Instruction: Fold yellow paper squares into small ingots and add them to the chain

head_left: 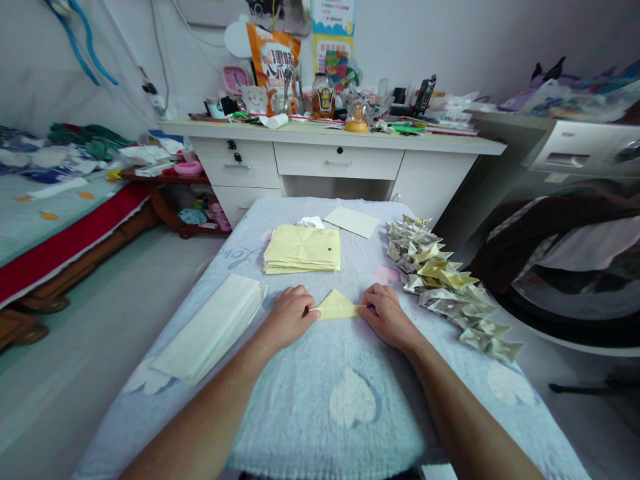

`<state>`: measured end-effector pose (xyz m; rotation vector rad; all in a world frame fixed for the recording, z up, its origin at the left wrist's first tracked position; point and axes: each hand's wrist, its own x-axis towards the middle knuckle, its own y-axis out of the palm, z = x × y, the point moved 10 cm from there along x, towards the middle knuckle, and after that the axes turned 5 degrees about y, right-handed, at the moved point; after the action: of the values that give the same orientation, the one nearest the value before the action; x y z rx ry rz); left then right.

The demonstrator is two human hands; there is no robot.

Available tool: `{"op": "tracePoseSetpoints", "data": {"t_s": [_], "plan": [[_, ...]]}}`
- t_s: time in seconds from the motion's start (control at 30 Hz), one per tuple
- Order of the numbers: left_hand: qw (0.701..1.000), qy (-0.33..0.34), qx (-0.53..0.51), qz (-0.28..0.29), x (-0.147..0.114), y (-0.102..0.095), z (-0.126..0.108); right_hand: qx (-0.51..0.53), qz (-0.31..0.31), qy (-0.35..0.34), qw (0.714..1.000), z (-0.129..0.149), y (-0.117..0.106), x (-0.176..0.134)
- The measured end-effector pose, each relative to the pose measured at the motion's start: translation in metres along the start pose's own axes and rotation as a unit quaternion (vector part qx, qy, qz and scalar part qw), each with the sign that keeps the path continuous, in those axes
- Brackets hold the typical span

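A small yellow sheet of paper (338, 308), folded into a band with a pointed triangle standing above it, lies low over the cloth-covered table. My left hand (294, 313) pinches its left end, and my right hand (384, 312) pinches the right end. Beyond the hands sits a stack of creased yellow paper (303, 248). To the left is a long bundle of pale paper (213, 327). Several folded paper pieces (445, 283) with pointed corners run in a dense row along the table's right side.
A pale flat card (352, 221) and a crumpled white tissue (311, 222) lie at the table's far end. Behind stands a cluttered white desk (340, 160). A washing machine (575, 220) with clothes hanging from its door is at right, a bed (60, 207) at left.
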<state>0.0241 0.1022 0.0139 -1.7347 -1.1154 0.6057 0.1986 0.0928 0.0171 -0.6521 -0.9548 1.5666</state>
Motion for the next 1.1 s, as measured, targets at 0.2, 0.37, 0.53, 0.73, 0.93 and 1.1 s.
{"op": "tracePoseSetpoints", "data": {"t_s": [0.2, 0.37, 0.53, 0.73, 0.93, 1.1], "plan": [[0.999, 0.007, 0.043, 0.006, -0.0008, 0.0012, -0.0036, -0.001, 0.004, 0.003, 1.000, -0.0013, 0.0005, -0.0002], [0.998, -0.002, 0.061, 0.004, -0.0012, -0.0007, -0.0041, -0.009, 0.000, 0.013, 1.000, -0.0040, -0.0001, 0.0002], [0.998, -0.006, 0.061, 0.006, -0.0010, 0.0004, -0.0037, -0.015, -0.002, 0.017, 1.000, -0.0047, -0.0007, 0.0005], [0.998, -0.005, 0.056, 0.000, -0.0010, 0.0022, -0.0016, -0.028, -0.002, 0.017, 0.999, -0.0053, 0.0002, 0.0013], [0.999, -0.012, 0.047, 0.001, -0.0016, 0.0015, -0.0006, -0.033, 0.000, 0.012, 0.999, -0.0046, 0.0014, 0.0008], [0.999, -0.009, 0.042, 0.002, -0.0023, 0.0027, -0.0007, -0.028, -0.003, 0.016, 0.999, -0.0038, 0.0003, -0.0003]]}}
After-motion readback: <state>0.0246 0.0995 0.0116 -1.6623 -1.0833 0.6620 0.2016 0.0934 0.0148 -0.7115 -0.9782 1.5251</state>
